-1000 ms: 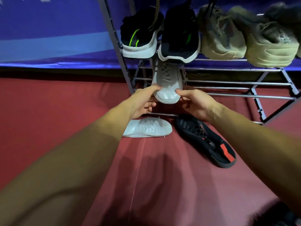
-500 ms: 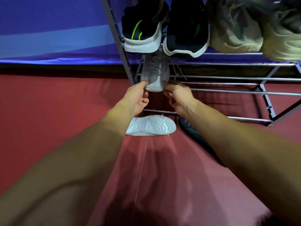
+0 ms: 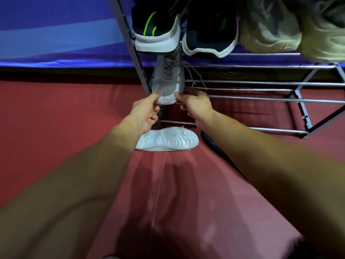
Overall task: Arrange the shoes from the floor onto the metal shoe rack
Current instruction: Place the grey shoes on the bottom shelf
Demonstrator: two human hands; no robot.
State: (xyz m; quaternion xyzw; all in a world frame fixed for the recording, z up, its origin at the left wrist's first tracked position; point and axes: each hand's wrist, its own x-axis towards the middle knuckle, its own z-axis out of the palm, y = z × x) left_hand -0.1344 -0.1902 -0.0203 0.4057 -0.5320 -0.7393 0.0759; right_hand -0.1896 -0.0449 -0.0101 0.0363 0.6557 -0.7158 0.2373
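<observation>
A grey sneaker (image 3: pixel 168 81) sits at the left end of the metal shoe rack (image 3: pixel 261 99), on its middle bars, toe outward. The left hand (image 3: pixel 145 114) and right hand (image 3: pixel 194 105) pinch its toe between thumb and curled fingers. A white-soled sneaker (image 3: pixel 168 140) lies sole-up on the red floor (image 3: pixel 74 118) below, and black-and-green sneakers (image 3: pixel 156 28) sit above.
</observation>
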